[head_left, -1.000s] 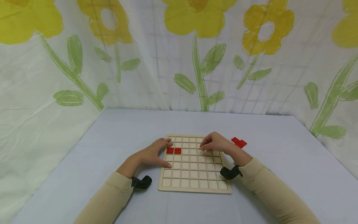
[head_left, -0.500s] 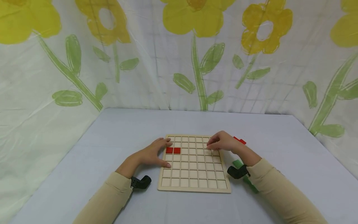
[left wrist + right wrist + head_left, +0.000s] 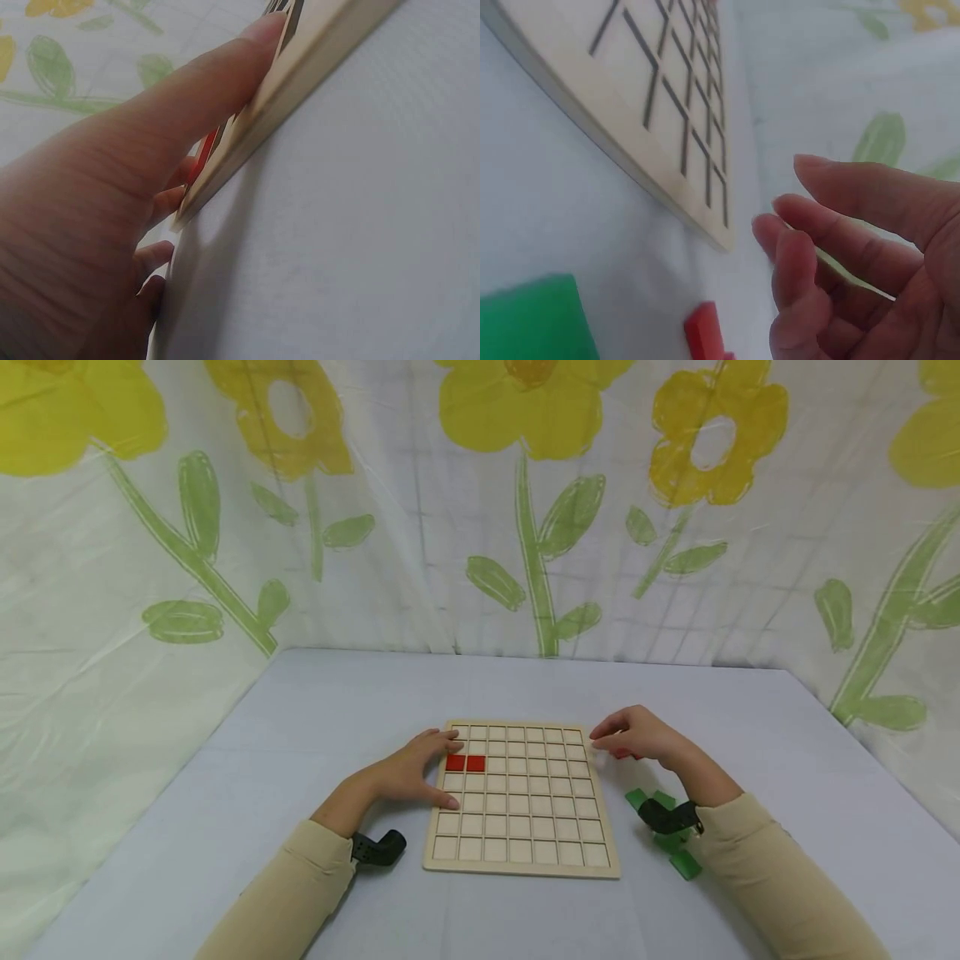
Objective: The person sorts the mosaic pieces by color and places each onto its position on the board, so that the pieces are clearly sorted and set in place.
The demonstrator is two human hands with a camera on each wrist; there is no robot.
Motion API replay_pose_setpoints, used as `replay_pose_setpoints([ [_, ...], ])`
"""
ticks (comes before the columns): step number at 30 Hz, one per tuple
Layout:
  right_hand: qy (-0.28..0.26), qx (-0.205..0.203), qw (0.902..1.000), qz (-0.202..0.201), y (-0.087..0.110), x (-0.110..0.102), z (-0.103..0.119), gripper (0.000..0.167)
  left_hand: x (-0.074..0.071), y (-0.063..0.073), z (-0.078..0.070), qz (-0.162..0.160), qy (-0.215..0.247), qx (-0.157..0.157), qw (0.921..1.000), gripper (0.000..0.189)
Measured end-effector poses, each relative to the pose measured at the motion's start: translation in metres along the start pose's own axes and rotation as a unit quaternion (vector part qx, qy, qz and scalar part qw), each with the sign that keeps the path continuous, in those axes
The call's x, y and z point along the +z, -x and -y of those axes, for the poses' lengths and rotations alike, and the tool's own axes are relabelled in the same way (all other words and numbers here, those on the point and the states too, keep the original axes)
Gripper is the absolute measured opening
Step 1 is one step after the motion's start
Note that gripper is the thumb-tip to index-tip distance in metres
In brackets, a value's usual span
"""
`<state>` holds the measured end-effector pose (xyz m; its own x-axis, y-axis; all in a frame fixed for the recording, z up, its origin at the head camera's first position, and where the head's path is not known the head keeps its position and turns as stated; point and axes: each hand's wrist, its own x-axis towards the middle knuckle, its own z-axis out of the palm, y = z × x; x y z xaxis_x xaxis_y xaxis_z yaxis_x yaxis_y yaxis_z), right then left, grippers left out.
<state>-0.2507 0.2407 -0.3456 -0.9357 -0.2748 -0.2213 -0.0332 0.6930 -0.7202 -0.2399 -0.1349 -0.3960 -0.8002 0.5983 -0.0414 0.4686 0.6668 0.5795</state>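
A pale wooden board divided into square cells lies on the table. My left hand rests at its left edge, thumb and fingertips on the rim and the outer cells. Two red square tiles lie side by side in the third row, by my left fingers. Just past the board's upper right corner hovers my right hand, fingers loosely bent and thumb apart, with nothing between them in the right wrist view. Below it are loose red tiles, partly hidden by the hand in the head view.
Several green tiles lie on the white table right of the board, some under the right wrist. A black wrist camera sits on the right wrist. Behind the table hangs a curtain with printed flowers.
My right hand has moved right from over the board to the loose red tiles, uncovering the board's right columns and more green tiles. The left hand has stayed in place.
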Motion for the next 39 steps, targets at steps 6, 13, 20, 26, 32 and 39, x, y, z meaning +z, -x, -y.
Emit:
replay_pose_setpoints([
  [6, -0.010, 0.005, 0.9998, -0.017, 0.003, -0.012, -0.013, 0.041, 0.001, 0.000, 0.001, 0.001, -0.003, -0.001, 1.0000, 0.089],
  [13, -0.012, 0.009, 0.9996, -0.026, 0.011, -0.024, -0.023, 0.046, 0.001, 0.000, 0.000, 0.003, -0.002, -0.010, 0.9999, 0.090],
  [20, -0.011, 0.021, 0.9991, -0.035, 0.014, -0.031, -0.033, 0.048, 0.001, 0.000, 0.001, 0.003, -0.003, -0.009, 1.0000, 0.090],
  [26, -0.014, 0.032, 0.9984, -0.044, 0.012, -0.036, -0.044, 0.048, 0.001, 0.000, 0.001, 0.005, -0.004, -0.013, 0.9999, 0.090],
  [32, -0.016, 0.039, 0.9979, -0.050, 0.012, -0.037, -0.054, 0.049, 0.000, -0.001, 0.002, 0.007, -0.004, -0.016, 0.9998, 0.091],
  [39, -0.025, 0.044, 0.9974, -0.051, 0.010, -0.038, -0.063, 0.049, 0.001, -0.001, 0.003, 0.004, -0.007, -0.014, 0.9999, 0.090],
])
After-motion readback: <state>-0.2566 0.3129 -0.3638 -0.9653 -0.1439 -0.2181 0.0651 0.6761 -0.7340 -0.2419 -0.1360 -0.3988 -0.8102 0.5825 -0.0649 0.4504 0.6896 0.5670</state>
